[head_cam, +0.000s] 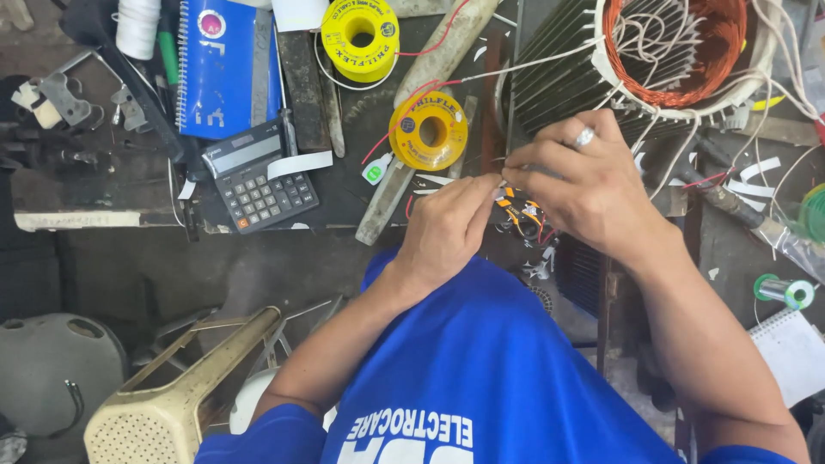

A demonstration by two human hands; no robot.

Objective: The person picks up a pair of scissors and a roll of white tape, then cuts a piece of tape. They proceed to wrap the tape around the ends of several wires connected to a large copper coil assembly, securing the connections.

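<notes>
My left hand (447,225) pinches the end of a thin wire (497,179) between thumb and fingertips. My right hand (584,180), with a silver ring on one finger, meets it and grips the same wire, with small orange-handled pliers (519,213) showing under its palm. The wire leads up towards a finned motor stator (567,77) with copper windings (679,43) and white lead wires. A yellow spool (430,131) lies just left of my fingers.
A second yellow spool (361,34), a black calculator (258,176), a blue spiral notebook (225,64) and a wooden stick (425,129) lie on the dark bench. A green spool (786,292) and notepad (795,352) sit right. A cream stool (172,395) stands below left.
</notes>
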